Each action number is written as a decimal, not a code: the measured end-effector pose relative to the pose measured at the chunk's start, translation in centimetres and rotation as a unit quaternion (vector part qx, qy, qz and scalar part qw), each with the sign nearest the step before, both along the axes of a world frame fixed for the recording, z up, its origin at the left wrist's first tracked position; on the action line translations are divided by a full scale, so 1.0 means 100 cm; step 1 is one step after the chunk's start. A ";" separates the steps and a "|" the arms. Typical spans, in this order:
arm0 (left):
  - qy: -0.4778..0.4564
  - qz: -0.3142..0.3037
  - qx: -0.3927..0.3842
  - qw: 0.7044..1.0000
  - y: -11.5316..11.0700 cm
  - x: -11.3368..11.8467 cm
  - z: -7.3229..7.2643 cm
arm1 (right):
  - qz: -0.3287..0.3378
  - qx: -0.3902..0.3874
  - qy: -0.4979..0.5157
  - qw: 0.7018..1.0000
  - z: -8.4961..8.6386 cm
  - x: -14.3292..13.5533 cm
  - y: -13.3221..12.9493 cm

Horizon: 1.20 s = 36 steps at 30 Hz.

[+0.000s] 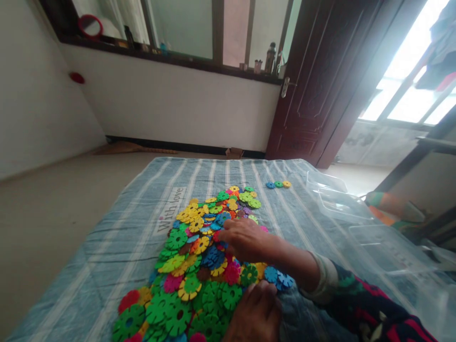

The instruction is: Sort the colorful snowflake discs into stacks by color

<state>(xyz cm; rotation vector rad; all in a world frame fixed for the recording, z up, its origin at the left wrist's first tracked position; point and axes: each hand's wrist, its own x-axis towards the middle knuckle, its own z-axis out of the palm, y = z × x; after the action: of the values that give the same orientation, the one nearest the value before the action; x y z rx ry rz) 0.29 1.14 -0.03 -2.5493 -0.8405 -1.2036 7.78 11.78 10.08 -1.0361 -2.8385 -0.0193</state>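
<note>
A long heap of flat notched plastic discs (pixel 178 313) in green, yellow, blue, red and pink lies on the striped blue cloth (pixel 117 256). My right hand (pixel 245 238) reaches in from the right over the middle of the heap, its fingers bent down and together at a red disc (pixel 216 236); whether it grips that disc is hidden. At the near right edge of the heap rests my left hand (pixel 256 311), fingers curled, beside green discs. What lies under its fingers cannot be seen. Farther back, a joined row of blue, green and yellow discs (pixel 278 184) lies apart from the heap.
Clear plastic containers (pixel 344 204) stand along the right side of the cloth. Beyond the far edge are a white wall (pixel 178 104), a dark red door (pixel 320 71) and a window ledge with a flask (pixel 270 57). Bare floor (pixel 42 209) shows at the left.
</note>
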 end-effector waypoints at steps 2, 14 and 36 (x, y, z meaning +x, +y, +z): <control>0.000 0.000 0.003 1.000 0.000 0.000 0.000 | 0.013 -0.020 0.026 0.999 0.003 0.002 0.003; -0.011 0.006 0.058 0.998 0.005 0.000 -0.009 | -0.267 0.002 0.173 0.948 -0.011 0.132 0.158; 0.002 0.004 0.051 0.999 0.006 -0.002 -0.013 | -0.288 -0.060 0.032 0.955 -0.036 0.181 0.223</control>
<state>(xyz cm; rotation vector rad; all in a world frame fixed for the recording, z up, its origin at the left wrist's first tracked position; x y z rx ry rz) 0.08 1.69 -1.35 -2.4641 -0.7682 -1.2049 25.83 34.10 6.44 -1.8151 -2.4012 0.1332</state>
